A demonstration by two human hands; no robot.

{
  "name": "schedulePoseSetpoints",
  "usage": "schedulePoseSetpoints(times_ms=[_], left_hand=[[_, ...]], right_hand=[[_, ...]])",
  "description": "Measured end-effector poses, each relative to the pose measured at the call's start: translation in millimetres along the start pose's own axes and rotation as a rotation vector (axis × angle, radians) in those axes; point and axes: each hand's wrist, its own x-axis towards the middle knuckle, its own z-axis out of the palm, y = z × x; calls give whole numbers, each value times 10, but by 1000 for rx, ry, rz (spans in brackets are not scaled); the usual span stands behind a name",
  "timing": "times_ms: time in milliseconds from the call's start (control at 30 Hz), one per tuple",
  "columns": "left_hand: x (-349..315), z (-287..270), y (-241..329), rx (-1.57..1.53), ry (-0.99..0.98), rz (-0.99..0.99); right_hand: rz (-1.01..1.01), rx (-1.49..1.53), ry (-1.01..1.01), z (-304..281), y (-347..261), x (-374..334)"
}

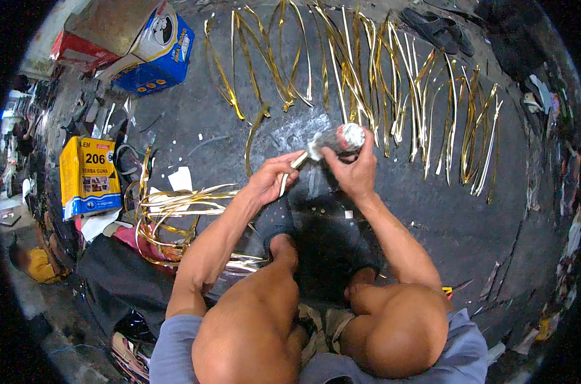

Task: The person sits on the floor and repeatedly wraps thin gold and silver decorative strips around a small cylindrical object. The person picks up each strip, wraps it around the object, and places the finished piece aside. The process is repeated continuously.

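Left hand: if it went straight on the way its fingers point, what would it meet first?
Probably the dark, white-smeared, bottle-shaped object in the right hand, up and to the right of the left hand; this single view leaves depth unclear.

We saw glare on gold strips (354, 80) near the far edge of the floor (444, 217), whose dim sides bowed into blackness.

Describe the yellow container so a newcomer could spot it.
Find the dark floor covering, then look toward its left edge. The yellow container is there, lower in view than a larger blue, white and red box and left of a heap of gold strips. Unlike that box, it is mostly yellow, with a blue band along the bottom.
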Motion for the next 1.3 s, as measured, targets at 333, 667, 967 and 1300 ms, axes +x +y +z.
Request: schedulePoseSetpoints(times_ms=[333,667,967,1300], left_hand=[[630,278,166,1129,335,160],[1064,-71,-259,1281,457,453],[676,456,-363,1190,84,789],[834,579,-335,1358,113,886]], right_hand=[[27,-77,121,-633,239,278],[-280,-469,-129,-118,386,97],[-265,-393,-215,-140,524,-170],[262,-47,-385,-599,2340,832]])
